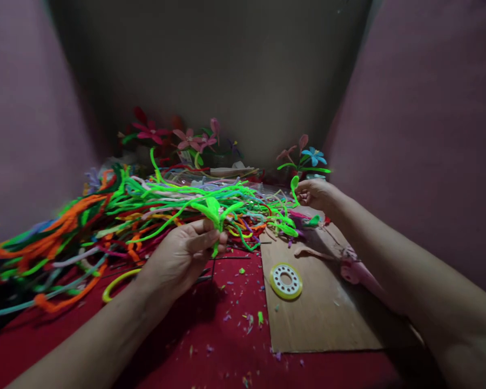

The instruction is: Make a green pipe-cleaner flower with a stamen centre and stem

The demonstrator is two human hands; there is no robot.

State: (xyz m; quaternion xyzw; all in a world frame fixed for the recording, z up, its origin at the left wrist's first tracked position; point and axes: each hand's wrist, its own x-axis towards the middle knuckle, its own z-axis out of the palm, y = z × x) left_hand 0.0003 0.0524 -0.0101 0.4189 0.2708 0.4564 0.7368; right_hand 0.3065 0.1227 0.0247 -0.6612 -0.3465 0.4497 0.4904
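Observation:
My left hand [186,251] is closed on a bright green pipe-cleaner piece [214,212] shaped into leaves, held upright above the red cloth [210,335]. Farther back on the right, my right hand [314,193] pinches a small green pipe-cleaner leaf [294,188]. A big heap of coloured pipe cleaners [105,221] lies behind and left of my left hand, with green, orange, white and pink strands tangled together.
A brown board [328,308] lies on the cloth with a yellow tape roll [285,281] on it. A pink tool [354,270] rests under my right forearm. Finished pipe-cleaner flowers [186,138] and a blue flower [314,156] stand at the back. Small scraps litter the cloth.

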